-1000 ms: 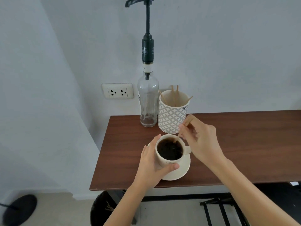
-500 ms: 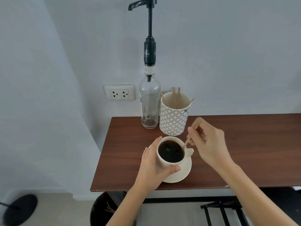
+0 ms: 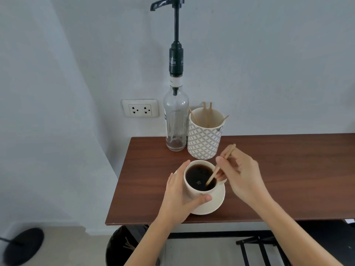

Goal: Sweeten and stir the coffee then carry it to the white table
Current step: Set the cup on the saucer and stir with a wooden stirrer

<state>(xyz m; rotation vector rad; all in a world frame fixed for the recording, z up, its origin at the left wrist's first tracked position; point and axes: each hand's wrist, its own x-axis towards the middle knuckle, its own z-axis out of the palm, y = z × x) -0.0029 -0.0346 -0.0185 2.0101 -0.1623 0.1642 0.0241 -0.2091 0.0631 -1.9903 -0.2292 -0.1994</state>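
A cream cup (image 3: 194,192) full of dark coffee stands on a cream saucer (image 3: 215,204) near the front left of the brown wooden table (image 3: 288,179). My left hand (image 3: 178,196) wraps around the cup's left side, thumb across its front. To the right of the cup, my right hand (image 3: 242,175) pinches a wooden stir stick (image 3: 219,167). The stick slants down to the left and its lower end dips into the coffee.
A tall glass pump bottle (image 3: 175,123) and a patterned holder (image 3: 204,139) with several wooden sticks stand at the table's back, by the wall. A wall socket (image 3: 140,110) sits left of the bottle. A black bin (image 3: 123,246) stands under the table's front edge.
The stick's tip has moved from the far rim of the cup round to its right and near side. My right hand has shifted slightly right. My left hand has stayed on the cup.
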